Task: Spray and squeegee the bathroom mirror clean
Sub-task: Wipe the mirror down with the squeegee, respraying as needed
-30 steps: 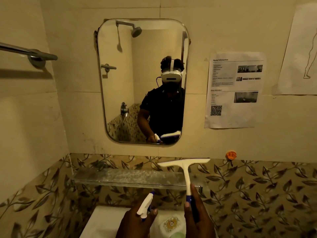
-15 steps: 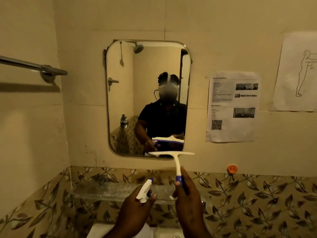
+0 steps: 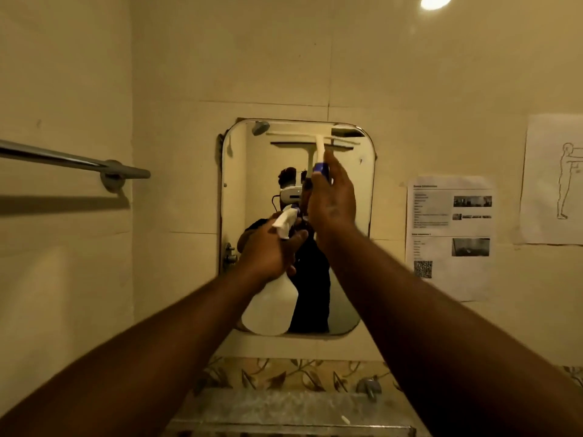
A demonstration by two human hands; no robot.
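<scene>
The rounded bathroom mirror (image 3: 350, 263) hangs on the beige tiled wall straight ahead. My right hand (image 3: 331, 200) grips the blue-and-white handle of a white squeegee (image 3: 318, 143), whose blade lies level against the mirror's top edge. My left hand (image 3: 271, 250) is raised in front of the mirror's middle, closed around a white spray bottle (image 3: 274, 307) with its white trigger head (image 3: 285, 220) pointing at the glass. Both arms are stretched out and cover much of the lower mirror.
A metal towel bar (image 3: 75, 160) juts from the left wall. Printed sheets (image 3: 448, 234) and a drawing (image 3: 558, 181) are taped to the right of the mirror. A glass shelf (image 3: 284, 405) runs below, over leaf-patterned tiles. A ceiling lamp (image 3: 435, 0) glows above.
Both hands rose from sink level to the mirror. The squeegee went from below the mirror to its top edge, and the spray bottle now sits in front of the glass. The view tilted upward.
</scene>
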